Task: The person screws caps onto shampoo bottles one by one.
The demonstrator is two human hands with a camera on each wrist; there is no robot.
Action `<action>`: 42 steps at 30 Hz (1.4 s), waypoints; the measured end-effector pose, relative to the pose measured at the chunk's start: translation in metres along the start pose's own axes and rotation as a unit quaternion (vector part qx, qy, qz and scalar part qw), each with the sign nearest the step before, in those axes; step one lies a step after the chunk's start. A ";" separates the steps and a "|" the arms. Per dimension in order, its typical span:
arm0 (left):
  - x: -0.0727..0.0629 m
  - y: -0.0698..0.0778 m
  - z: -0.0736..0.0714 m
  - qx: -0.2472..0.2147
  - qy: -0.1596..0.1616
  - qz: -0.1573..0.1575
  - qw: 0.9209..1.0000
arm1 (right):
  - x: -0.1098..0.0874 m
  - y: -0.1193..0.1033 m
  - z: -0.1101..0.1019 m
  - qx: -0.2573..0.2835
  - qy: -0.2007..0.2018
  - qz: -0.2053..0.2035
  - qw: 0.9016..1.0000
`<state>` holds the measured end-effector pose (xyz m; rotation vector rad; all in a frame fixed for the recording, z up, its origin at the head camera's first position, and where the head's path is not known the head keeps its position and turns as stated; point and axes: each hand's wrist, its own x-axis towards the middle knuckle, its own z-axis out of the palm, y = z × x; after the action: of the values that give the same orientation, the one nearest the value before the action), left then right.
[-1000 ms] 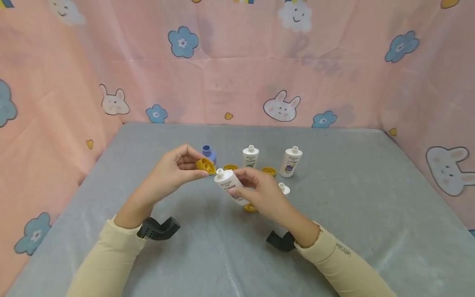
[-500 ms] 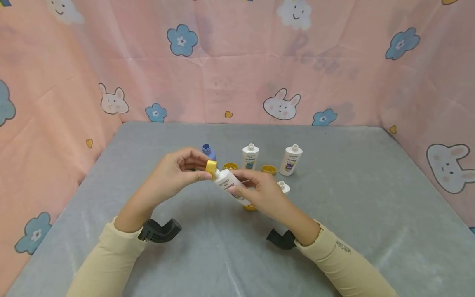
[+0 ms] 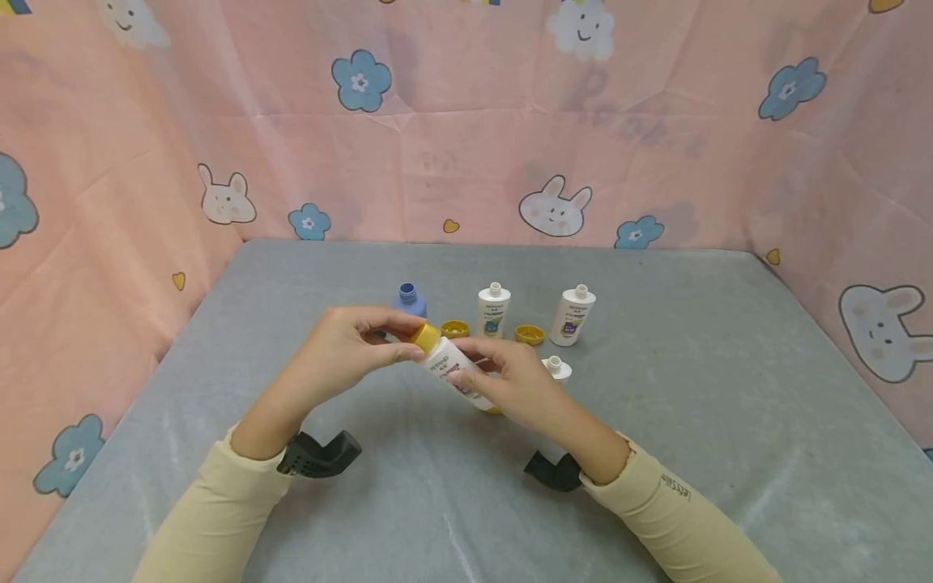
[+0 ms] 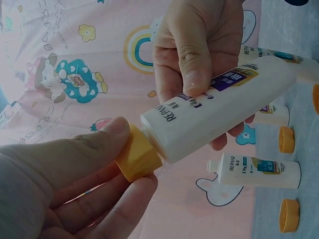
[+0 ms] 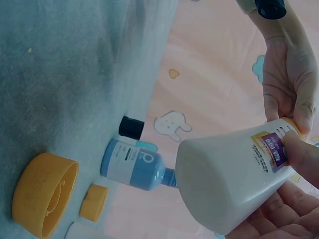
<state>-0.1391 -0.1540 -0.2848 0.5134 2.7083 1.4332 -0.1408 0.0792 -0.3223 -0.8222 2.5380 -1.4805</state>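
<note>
My right hand (image 3: 513, 380) grips a white bottle (image 4: 214, 109) with a purple label, tilted so that its top points up and to the left. At that top, my left hand (image 3: 350, 348) pinches a yellow cap (image 4: 139, 153) between thumb and fingers. The cap sits over the bottle's neck and hides it. In the right wrist view the bottle's base (image 5: 204, 186) faces the camera, held clear of the table.
Behind the hands stand a blue bottle (image 5: 134, 164) and several uncapped white bottles (image 3: 494, 312). Yellow caps (image 3: 529, 334) lie among them on the grey table (image 3: 656, 453). A black cap (image 5: 131, 128) is near the blue bottle. Pink printed cloth (image 3: 452, 146) surrounds the table.
The yellow cap, earlier apart from the bottle with its inside showing, was turned over and brought onto the bottle's neck by my left hand. My right hand and the bottle have stayed nearly in place.
</note>
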 end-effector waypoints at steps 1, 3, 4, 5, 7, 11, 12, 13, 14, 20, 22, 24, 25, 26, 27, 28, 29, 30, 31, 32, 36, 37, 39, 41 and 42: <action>0.000 0.000 0.000 0.011 0.001 0.006 1.000 | 0.000 0.000 0.000 -0.002 -0.001 -0.001 1.000; -0.001 0.000 0.001 0.033 0.003 0.021 0.999 | 0.000 0.000 0.000 -0.007 -0.001 -0.002 1.000; -0.001 0.000 0.001 0.040 0.003 0.028 0.999 | 0.000 0.000 0.001 -0.008 -0.003 -0.002 1.000; -0.001 0.000 0.001 0.043 0.002 0.034 0.999 | 0.000 0.000 0.001 -0.008 -0.004 -0.002 1.000; -0.001 -0.001 0.001 0.038 -0.002 0.042 0.998 | 0.000 0.001 0.001 -0.004 -0.008 0.001 1.000; -0.001 -0.002 0.000 0.010 -0.016 0.056 0.998 | 0.000 0.000 0.000 0.012 -0.014 0.008 1.000; -0.001 -0.003 0.000 0.005 -0.019 0.060 0.998 | 0.000 0.000 0.000 0.016 -0.015 0.009 1.000; -0.001 -0.003 0.000 0.003 -0.021 0.067 0.998 | 0.000 0.000 0.000 0.018 -0.015 0.010 1.000; -0.001 -0.003 0.000 0.004 -0.023 0.076 0.997 | 0.000 0.000 0.000 0.021 -0.015 0.012 1.000; -0.001 -0.003 -0.001 0.019 -0.026 0.100 0.994 | 0.000 0.001 0.001 0.037 -0.008 0.022 0.999; -0.003 -0.002 -0.002 0.009 -0.019 0.064 0.998 | 0.000 0.001 0.001 0.044 -0.002 0.024 0.999; -0.003 0.000 -0.002 -0.014 -0.003 0.012 1.000 | 0.001 0.001 0.002 0.046 0.006 0.027 0.999; -0.004 0.002 -0.002 -0.036 0.007 -0.015 0.999 | 0.001 0.001 0.003 0.047 0.009 0.029 0.998; -0.004 0.003 -0.002 -0.053 0.018 -0.040 0.998 | 0.001 0.001 0.003 0.048 0.012 0.031 0.998; -0.004 0.004 -0.001 -0.063 0.029 -0.062 0.996 | 0.001 0.001 0.004 0.047 0.015 0.033 0.998; -0.004 0.005 0.000 -0.070 0.037 -0.077 0.994 | 0.001 0.001 0.004 0.045 0.018 0.033 0.998; -0.004 0.005 0.001 -0.069 0.043 -0.087 0.993 | 0.001 0.001 0.004 0.040 0.021 0.032 0.998; -0.004 0.006 0.003 -0.070 0.047 -0.095 0.992 | 0.001 0.000 0.005 0.037 0.023 0.031 0.999; -0.004 0.007 0.005 -0.066 0.049 -0.099 0.992 | 0.001 0.000 0.005 0.034 0.026 0.030 0.999; -0.003 0.007 0.006 -0.058 0.051 -0.100 0.992 | 0.000 0.000 0.005 0.029 0.028 0.028 0.999; -0.002 0.008 0.012 -0.044 0.057 -0.094 0.993 | 0.000 -0.001 0.006 0.016 0.035 0.023 0.999; -0.002 0.008 0.012 -0.042 0.057 -0.092 0.993 | 0.000 -0.001 0.006 0.014 0.036 0.023 0.999; -0.001 0.007 0.014 -0.040 0.055 -0.085 0.994 | 0.000 -0.001 0.006 0.010 0.037 0.024 0.999; -0.001 0.007 0.014 -0.046 0.048 -0.079 0.995 | 0.000 -0.001 0.006 0.009 0.038 0.025 0.999; -0.001 0.007 0.013 -0.051 0.043 -0.075 0.995 | 0.000 -0.001 0.005 0.008 0.038 0.026 0.999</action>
<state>-0.1341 -0.1400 -0.2874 0.2415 2.6524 1.5765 -0.1383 0.0749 -0.3248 -0.7058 2.5752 -1.5432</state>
